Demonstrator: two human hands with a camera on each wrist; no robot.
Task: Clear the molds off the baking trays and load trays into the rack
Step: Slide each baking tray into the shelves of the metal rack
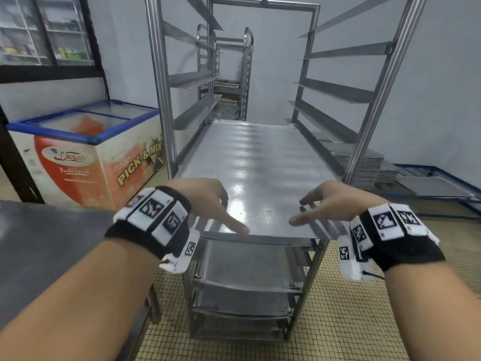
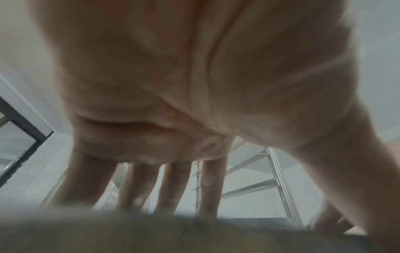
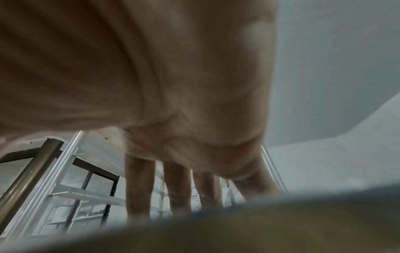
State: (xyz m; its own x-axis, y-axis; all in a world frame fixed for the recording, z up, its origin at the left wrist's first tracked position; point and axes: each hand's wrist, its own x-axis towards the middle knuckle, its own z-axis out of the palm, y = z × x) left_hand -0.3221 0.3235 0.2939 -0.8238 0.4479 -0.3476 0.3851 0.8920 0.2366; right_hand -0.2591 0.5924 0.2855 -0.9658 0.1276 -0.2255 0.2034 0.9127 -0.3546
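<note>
A: Where is the baking tray (image 1: 257, 162) found relative to the hands?

B: It is laid on a pair of rails of the rack (image 1: 369, 105), its long axis running straight away from the person, its near short edge directly under both hands. No molds are seen on it.

A: Which hand is nearer?

B: Neither is favoured. The left hand (image 1: 208, 201) is placed over the near left corner, the right hand (image 1: 330, 204) over the near right corner. The tray stretches ahead of the fingers (image 2: 211, 186).

A: And the grip?

B: Nothing is gripped. Both sets of fingers are spread and relaxed, thumbs turned inward over the sheet; firm contact cannot be told. Any further push, it is judged, would be made along the rails.
</note>
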